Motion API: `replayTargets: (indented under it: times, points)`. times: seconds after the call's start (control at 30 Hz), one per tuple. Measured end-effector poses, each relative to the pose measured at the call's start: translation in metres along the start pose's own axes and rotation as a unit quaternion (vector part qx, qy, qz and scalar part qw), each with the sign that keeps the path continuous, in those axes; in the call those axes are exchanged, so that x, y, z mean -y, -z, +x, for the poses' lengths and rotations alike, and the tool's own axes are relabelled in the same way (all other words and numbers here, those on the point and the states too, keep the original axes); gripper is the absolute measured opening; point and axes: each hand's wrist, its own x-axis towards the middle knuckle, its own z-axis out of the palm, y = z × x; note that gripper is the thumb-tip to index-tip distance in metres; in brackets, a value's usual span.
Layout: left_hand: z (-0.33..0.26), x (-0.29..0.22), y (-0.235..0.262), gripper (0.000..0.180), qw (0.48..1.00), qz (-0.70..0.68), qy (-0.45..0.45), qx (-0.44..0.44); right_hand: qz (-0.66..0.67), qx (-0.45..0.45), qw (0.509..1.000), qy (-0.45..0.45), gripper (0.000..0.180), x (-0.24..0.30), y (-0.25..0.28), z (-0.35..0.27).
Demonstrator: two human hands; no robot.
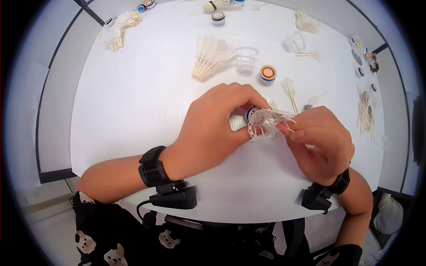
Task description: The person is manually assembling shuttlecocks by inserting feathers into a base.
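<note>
My left hand (pixel 211 117) grips a partly built shuttlecock, its white plastic cage (pixel 252 131) with a holed ring showing between thumb and fingers. A blue-banded cork base (pixel 249 114) shows beneath the fingers of that hand. Close on its right, my right hand (pixel 321 135) pinches a thin pale feather quill (pixel 288 125) at the cage's side. The fingers partly hide where quill and cage meet. Just beyond the hands lie a bundle of white feathers (pixel 208 57), a loose clear plastic cage (pixel 246 60) and a cork base with a brown face (pixel 268 73).
Loose feathers (pixel 290 94) lie beyond my right hand. More feathers (pixel 128 21) are at the far left. A shuttlecock (pixel 214 5) and cork base (pixel 218 17) sit at the back. Bare quills (pixel 366 111) lie along the right edge. Low partition walls (pixel 60 102) border the white table (pixel 120 102).
</note>
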Motion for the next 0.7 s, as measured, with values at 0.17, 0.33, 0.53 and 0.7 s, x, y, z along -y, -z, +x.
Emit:
replayTargets:
  times: [0.17, 0.33, 0.53, 0.7]
  points:
    - [0.000, -0.003, 0.000, 0.025, 1.000, 0.022, 0.001, 0.007, 0.015, -0.016, 0.999, -0.043, 0.043, 0.001, -0.002, -0.003]
    - [0.002, -0.004, 0.002, 0.035, 1.000, 0.022, 0.007, 0.017, -0.053, -0.093, 0.994, 0.039, 0.029, 0.010, 0.014, 0.004]
    - [0.001, 0.001, 0.001, 0.037, 0.999, 0.040, 0.012, 0.026, 0.379, 0.056, 0.917, -0.109, 0.020, 0.042, 0.025, 0.001]
    - [0.006, 0.010, 0.002, 0.040, 0.998, 0.048, -0.028, 0.042, 0.481, 0.030, 0.874, -0.066, 0.018, 0.057, 0.032, -0.002]
